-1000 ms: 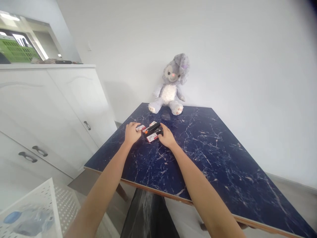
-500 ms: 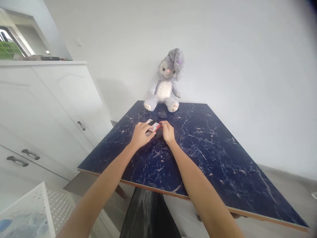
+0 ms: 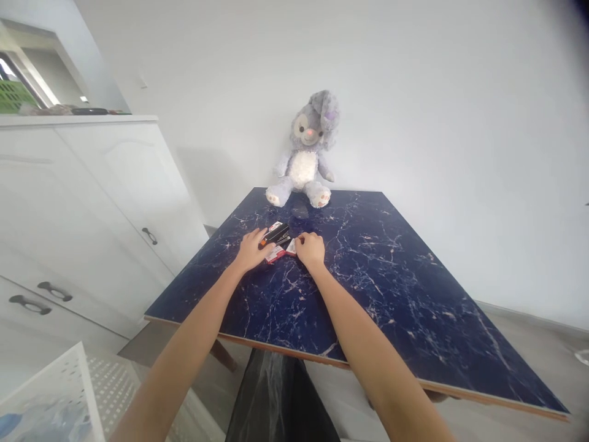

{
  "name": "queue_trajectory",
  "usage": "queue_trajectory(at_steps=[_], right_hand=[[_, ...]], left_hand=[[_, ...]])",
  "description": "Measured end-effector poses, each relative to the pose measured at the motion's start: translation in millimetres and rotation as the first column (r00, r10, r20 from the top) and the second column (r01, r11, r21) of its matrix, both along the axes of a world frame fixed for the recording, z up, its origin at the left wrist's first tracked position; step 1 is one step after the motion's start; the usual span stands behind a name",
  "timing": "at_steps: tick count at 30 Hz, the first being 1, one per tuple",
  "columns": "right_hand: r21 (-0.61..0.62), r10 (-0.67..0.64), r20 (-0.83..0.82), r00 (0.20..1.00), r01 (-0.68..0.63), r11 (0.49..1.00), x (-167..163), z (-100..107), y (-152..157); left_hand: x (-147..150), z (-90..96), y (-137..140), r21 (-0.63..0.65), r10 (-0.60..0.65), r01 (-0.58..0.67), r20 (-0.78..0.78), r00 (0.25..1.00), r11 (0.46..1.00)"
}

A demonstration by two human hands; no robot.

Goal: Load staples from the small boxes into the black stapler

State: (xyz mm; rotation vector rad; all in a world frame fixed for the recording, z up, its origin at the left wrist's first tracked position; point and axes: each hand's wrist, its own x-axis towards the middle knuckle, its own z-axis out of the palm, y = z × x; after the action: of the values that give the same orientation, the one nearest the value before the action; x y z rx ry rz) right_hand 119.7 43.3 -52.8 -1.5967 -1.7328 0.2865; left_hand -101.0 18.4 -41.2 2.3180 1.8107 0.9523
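Observation:
On the dark blue marbled table lies a small group of flat little boxes. My left hand has its fingers and thumb around the near left end of a black box with an orange mark. By its thumb, a red-and-white box lies on the table. My right hand pinches a smaller red-and-white box close to the black box's right end. The fingertips of this hand are partly hidden. Behind the black box shows another white-and-red piece.
A grey plush rabbit sits at the table's far edge against the wall, with a dark rounded object in front of its feet. White cabinets stand at the left. A white perforated basket is at the lower left.
My left hand has shifted left and nearer, uncovering more of the black box. My right hand has turned and lowered slightly. The red-and-white pieces now show apart, nearer to me.

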Motion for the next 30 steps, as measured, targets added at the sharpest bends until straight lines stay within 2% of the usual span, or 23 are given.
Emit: queue_trajectory(at_steps=[3, 7, 10, 16, 20, 24, 27, 30], right_hand=[[-0.024, 0.038, 0.039, 0.999, -0.037, 0.999, -0.9, -0.5, 0.2], [-0.031, 0.081, 0.030, 0.996, -0.080, 0.996, -1.8, 1.0, -0.4], [0.007, 0.130, 0.014, 0.991, -0.130, 0.992, -3.3, 1.9, -0.9], [0.018, 0.175, -0.051, 0.983, -0.174, 0.984, -3.7, 1.9, 1.0], [0.062, 0.143, -0.114, 0.983, -0.137, 0.989, -2.6, -0.4, 6.2], [0.057, 0.119, -0.293, 0.949, -0.107, 0.993, 0.6, -0.9, 11.7], [-0.013, 0.197, -0.373, 0.907, -0.217, 0.976, 13.0, 1.9, 9.3], [-0.055, 0.427, -0.312, 0.849, -0.465, 0.884, 39.3, 6.5, -4.4]], left_hand=[[1.5, -3.6, -1.8, -0.059, -0.101, 0.101, 0.004, 0.995, 0.993], [1.7, -2.6, -1.5, -0.072, -0.096, 0.096, -0.005, 0.995, 0.993], [1.4, 0.0, 9.0, -0.039, -0.107, 0.107, -0.006, 0.994, 0.994], [3.9, 6.0, 29.8, -0.124, -0.220, 0.239, 0.144, 0.965, 0.963], [4.8, 10.8, 20.5, -0.132, -0.265, 0.292, 0.189, 0.945, 0.947], [10.8, 14.9, 5.2, -0.140, -0.358, 0.384, 0.182, 0.916, 0.913], [19.5, 13.3, -3.0, -0.134, -0.394, 0.420, 0.185, 0.900, 0.897], [26.8, 10.0, -4.0, -0.136, -0.431, 0.447, 0.129, 0.893, 0.884]])
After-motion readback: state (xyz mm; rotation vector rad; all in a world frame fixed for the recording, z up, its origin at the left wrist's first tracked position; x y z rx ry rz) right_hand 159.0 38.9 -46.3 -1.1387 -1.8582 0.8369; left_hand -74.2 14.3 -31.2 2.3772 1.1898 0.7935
